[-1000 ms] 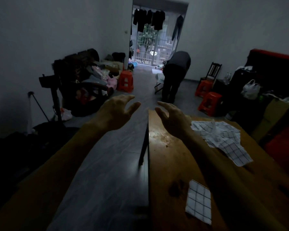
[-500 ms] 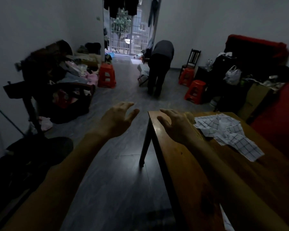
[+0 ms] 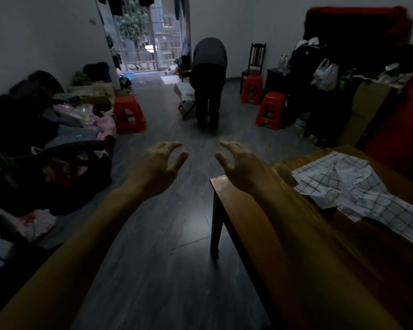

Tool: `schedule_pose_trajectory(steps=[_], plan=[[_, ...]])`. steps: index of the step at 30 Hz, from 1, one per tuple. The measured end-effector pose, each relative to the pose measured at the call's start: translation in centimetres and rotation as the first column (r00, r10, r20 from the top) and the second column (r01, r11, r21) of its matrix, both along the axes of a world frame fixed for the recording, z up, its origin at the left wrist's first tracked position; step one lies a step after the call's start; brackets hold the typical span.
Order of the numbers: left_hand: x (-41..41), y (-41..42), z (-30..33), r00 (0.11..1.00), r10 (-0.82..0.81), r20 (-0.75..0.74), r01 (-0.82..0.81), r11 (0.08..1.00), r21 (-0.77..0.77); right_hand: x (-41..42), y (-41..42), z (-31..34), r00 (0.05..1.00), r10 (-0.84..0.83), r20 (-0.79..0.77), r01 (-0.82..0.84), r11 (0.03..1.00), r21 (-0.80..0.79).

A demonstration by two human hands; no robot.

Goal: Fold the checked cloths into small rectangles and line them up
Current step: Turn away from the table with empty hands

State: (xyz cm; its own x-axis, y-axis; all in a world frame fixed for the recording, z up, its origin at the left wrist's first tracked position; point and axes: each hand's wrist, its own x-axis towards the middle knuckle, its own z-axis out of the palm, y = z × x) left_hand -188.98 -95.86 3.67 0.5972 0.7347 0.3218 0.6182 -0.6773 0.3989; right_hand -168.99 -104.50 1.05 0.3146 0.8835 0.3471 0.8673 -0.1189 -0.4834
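A heap of unfolded white checked cloths point(image 3: 353, 186) lies on the wooden table point(image 3: 253, 210) at the right. My left hand point(image 3: 160, 165) hovers over the dark floor, left of the table's far corner, fingers spread and holding nothing. My right hand point(image 3: 241, 165) floats above that far left corner, also spread and holding nothing, a short way left of the cloth heap. Neither hand touches a cloth. The folded cloth rectangle is out of view.
A person point(image 3: 209, 79) bends over in the middle of the room by a small folding stand. Red plastic stools point(image 3: 129, 115) point(image 3: 271, 110) stand on the floor. Piles of clothes and bags point(image 3: 57, 139) fill the left side. Dark furniture and a white bag point(image 3: 324, 76) line the right wall.
The view has swung left and up, so the table has slid to the right and the folded cloth has left the frame. Both hands stay open and held out in front.
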Motion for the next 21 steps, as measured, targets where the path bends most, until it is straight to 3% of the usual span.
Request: schedule_pose_trajectory(steps=[8, 21], plan=[[2.6, 15.3, -3.8, 0.996, -0.086, -0.012, 0.085, 0.995, -0.056, 3.0, 12.8, -3.5, 0.988, -0.114, 0.099, 0.125, 0.986, -0.112], [4.1, 42.2, -3.1, 0.955, -0.297, -0.022, 0.296, 0.954, -0.045, 3.4, 35.7, -2.5, 0.953, -0.297, 0.066, 0.302, 0.951, -0.073]])
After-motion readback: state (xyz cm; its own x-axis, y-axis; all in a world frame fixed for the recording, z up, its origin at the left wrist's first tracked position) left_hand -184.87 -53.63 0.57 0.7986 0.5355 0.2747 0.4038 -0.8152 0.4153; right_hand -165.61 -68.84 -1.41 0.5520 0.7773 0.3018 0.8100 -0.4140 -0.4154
